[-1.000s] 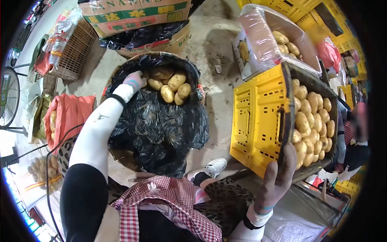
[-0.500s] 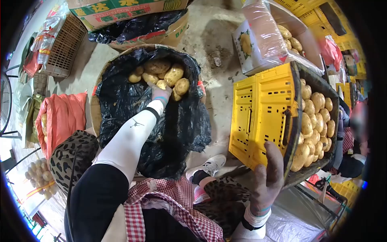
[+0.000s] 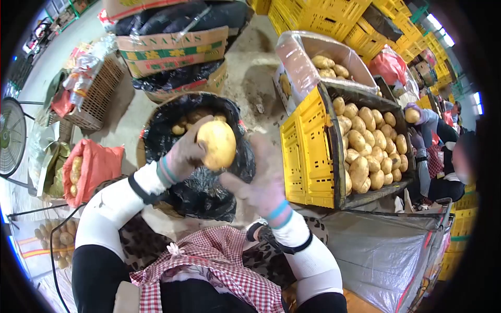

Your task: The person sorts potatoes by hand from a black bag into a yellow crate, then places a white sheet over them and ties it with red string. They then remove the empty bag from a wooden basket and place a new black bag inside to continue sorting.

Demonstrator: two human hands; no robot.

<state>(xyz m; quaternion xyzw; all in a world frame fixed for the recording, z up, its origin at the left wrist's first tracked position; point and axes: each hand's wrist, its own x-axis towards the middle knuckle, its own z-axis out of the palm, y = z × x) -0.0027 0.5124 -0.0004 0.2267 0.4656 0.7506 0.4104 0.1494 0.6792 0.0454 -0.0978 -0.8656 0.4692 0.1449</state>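
Note:
A large pale potato (image 3: 216, 145) is in my left hand (image 3: 186, 154), held up above a round carton lined with a black plastic bag (image 3: 209, 195). Close to its right side hovers my right hand (image 3: 263, 180), blurred, with thumb and fingers spread and nothing in it. Both hands wear thin gloves. Inside the black liner, several potatoes (image 3: 180, 127) lie at the far end, partly covered by my left hand. To the right, a yellow crate (image 3: 308, 151) stands tilted, filled with a heap of potatoes (image 3: 373, 148).
A plastic-lined box (image 3: 297, 52) of potatoes stands behind the crate. Stacked banana cartons (image 3: 172, 52) rise at the back. On the left are a red sack (image 3: 96, 172), a brown basket (image 3: 99, 94) and a fan (image 3: 11, 136). Another person (image 3: 443, 135) works at far right.
My left hand has come up out of the carton with a potato. My right hand has moved left from beside the yellow crate toward it. The view has tilted up.

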